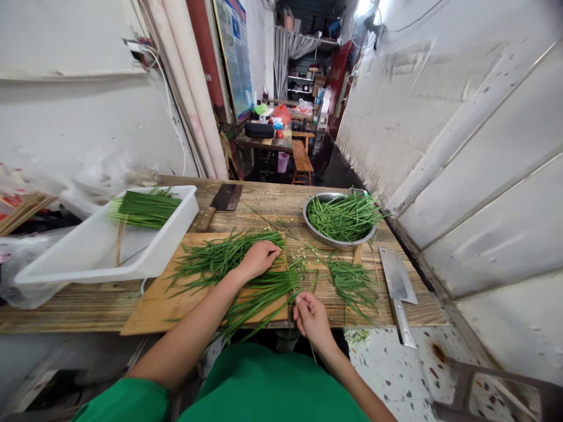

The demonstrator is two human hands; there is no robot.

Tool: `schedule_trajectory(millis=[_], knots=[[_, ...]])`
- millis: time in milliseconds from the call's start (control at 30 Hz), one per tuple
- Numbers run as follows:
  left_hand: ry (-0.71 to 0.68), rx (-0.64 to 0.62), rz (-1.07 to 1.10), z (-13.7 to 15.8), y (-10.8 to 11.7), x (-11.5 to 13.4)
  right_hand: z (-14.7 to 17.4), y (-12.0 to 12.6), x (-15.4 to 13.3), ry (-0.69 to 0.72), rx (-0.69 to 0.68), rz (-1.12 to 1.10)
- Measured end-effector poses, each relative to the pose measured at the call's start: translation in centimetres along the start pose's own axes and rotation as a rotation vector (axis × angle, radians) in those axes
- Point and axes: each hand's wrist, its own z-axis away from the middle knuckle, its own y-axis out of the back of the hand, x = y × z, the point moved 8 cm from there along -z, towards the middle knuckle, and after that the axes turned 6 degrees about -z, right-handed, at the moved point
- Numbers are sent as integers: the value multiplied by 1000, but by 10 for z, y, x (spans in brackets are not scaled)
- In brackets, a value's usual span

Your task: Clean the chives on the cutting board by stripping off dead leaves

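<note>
My left hand (pixel 261 258) lies over a pile of long green garlic chives (pixel 220 255) on a wooden cutting board (pixel 149 310), its fingers pinched at their cut ends. A second bunch of chives (pixel 268 287) lies nearer to me, some leaves hanging over the table's front edge. My right hand (pixel 311 319) is closed just right of that bunch. A thin bamboo skewer (pixel 314 353) shows below the right hand, and its fingertips seem to pinch it. Another small heap of chives (pixel 352 287) lies right of the board.
A steel bowl (pixel 312 225) full of chives stands at the back right. One cleaver (pixel 398 281) lies at the right, its handle over the edge; a dark cleaver (pixel 226 197) lies behind the board. A white tray (pixel 171 249) with chives is at left. Scraps dot the wooden table (pixel 272 202).
</note>
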Motion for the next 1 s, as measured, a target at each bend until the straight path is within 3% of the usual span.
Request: schedule_trajectory(millis=[300, 500, 600, 733, 867, 1000], knots=[[-44, -42, 17, 8, -1, 10, 1, -1, -5, 17, 2, 8], [-229, -190, 96, 31, -10, 41, 2, -2, -7, 25, 6, 14], [-156, -90, 49, 30, 0, 24, 2, -1, -6, 20, 10, 14], [23, 70, -186, 20, 13, -12, 1, -1, -4, 6, 24, 8], [71, 70, -352, 12, 9, -23, 1, -2, -5, 12, 24, 0], [53, 80, -342, 9, 6, -19, 2, -2, -5, 11, 13, -4]])
